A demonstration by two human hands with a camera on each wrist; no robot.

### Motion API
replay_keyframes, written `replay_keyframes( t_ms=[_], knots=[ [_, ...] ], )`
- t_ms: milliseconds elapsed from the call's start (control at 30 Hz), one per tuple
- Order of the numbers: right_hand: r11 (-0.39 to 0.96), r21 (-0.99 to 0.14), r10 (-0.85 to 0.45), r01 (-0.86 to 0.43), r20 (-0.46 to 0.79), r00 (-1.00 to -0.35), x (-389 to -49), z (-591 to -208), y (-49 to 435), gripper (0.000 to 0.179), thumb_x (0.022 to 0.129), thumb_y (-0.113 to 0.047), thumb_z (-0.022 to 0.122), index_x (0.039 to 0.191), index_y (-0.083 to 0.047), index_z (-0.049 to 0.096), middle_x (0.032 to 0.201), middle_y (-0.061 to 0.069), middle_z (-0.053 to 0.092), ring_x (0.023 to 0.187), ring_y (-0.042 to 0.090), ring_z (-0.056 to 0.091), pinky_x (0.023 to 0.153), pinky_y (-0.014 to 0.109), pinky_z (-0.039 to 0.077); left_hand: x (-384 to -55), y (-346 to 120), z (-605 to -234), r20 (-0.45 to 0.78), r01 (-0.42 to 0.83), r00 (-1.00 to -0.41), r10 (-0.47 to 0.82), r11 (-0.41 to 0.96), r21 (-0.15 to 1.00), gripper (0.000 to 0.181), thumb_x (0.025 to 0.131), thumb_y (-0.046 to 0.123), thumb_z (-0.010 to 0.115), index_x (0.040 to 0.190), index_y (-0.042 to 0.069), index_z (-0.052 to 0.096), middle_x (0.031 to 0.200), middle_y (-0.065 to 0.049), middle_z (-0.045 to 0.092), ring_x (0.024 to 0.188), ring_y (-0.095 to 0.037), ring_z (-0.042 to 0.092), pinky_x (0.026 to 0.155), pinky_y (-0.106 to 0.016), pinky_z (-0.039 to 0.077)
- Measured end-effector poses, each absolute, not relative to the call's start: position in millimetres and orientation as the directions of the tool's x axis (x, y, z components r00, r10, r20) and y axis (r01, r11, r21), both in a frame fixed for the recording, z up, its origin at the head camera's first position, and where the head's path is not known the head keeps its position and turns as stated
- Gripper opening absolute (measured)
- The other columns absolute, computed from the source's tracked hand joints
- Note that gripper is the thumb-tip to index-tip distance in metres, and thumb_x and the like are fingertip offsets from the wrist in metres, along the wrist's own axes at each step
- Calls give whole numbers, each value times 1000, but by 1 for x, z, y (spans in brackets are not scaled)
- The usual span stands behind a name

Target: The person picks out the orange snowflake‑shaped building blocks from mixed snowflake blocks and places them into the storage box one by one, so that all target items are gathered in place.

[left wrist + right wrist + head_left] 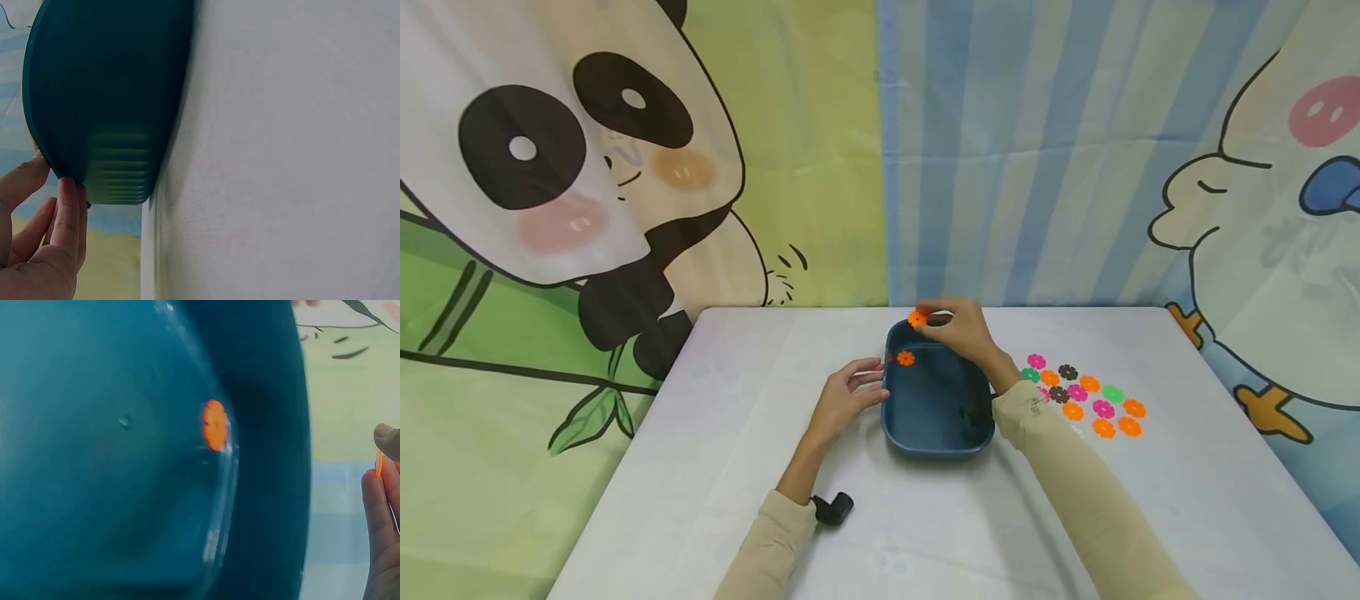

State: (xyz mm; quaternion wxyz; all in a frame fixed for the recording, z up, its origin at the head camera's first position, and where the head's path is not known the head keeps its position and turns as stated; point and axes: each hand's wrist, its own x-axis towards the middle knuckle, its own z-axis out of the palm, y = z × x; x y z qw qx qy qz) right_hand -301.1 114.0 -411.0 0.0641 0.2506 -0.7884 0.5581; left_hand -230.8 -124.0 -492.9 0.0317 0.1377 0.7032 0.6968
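A: Right hand (958, 329)?
B: Thumb and fingertips pinched together, one orange flower piece (916, 318) between them. Location: at the tub's far rim, apart from it (edge-on in the right-wrist view).
A: Left hand (844, 400)?
B: Nearly closed on the tub's left rim: thumb at the edge, fingers fairly straight against the outer wall, a light hold.
A: The tub itself?
B: Blue tub (925, 408), one, rounded corners, upright. Contents: one second orange piece (906, 358), inside by the left wall; also a dark patch at the near right, too unclear to name.
A: Loose stock?
B: Scattered flower pieces (1103, 408), flat, right of the tub; orange, pink, green and black.
A: Further out?
B: White table (737, 400), under the tub. Beige sleeves (1067, 467), two, on the near side. Black wrist device (833, 508), near left. Cartoon backdrop (805, 150), behind the tub: panda to its left, blue stripes directly beyond.
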Motion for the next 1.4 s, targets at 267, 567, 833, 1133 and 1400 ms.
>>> replay_keyframes(
  t_ms=[267, 567, 833, 1133, 1400],
  knots=[
    [305, -840, -351, -449, 339, -873, -310, -450, 109, 37, 80, -5, 80, 114, 4, 69, 111, 16, 70, 94, 28, 70, 83, 38, 59, -232, -125, -489, 147, 150, -956, 255, -8, 989, 61, 82, 1, 77, 136, -5, 50, 134, -22, 55, 119, -34, 57, 91, -28, 55],
    [469, -755, -435, -459, 254, -864, -312, -475, 105, 39, 78, -8, 82, 116, -3, 71, 109, 10, 71, 93, 21, 70, 79, 30, 60, -232, -124, -492, 160, 162, -955, 251, -14, 987, 61, 81, 2, 78, 135, -6, 50, 133, -17, 57, 118, -34, 58, 91, -30, 55],
    [577, -667, -502, -472, 166, -849, -316, -483, 103, 36, 76, -13, 85, 110, -7, 74, 104, 6, 73, 91, 16, 70, 79, 29, 60, -233, -125, -493, 169, 167, -953, 251, -27, 986, 60, 81, 1, 78, 135, -4, 52, 133, -21, 56, 119, -36, 57, 91, -30, 56],
    [567, -600, -608, -565, 159, -778, -317, -488, 100, 35, 78, -13, 83, 110, -3, 74, 104, 6, 73, 90, 15, 70, 77, 24, 59, -233, -125, -493, 164, 159, -953, 256, -40, 986, 61, 81, 0, 78, 135, -5, 51, 134, -22, 55, 119, -37, 56, 91, -30, 56],
    [553, -578, -628, -600, 184, -756, -316, -489, 101, 31, 78, -11, 83, 107, -3, 74, 102, 7, 73, 87, 15, 70, 75, 23, 59, -232, -125, -492, 163, 159, -951, 262, -34, 987, 61, 82, 1, 77, 136, -6, 49, 136, -27, 51, 120, -36, 56, 92, -30, 55]
  ],
)
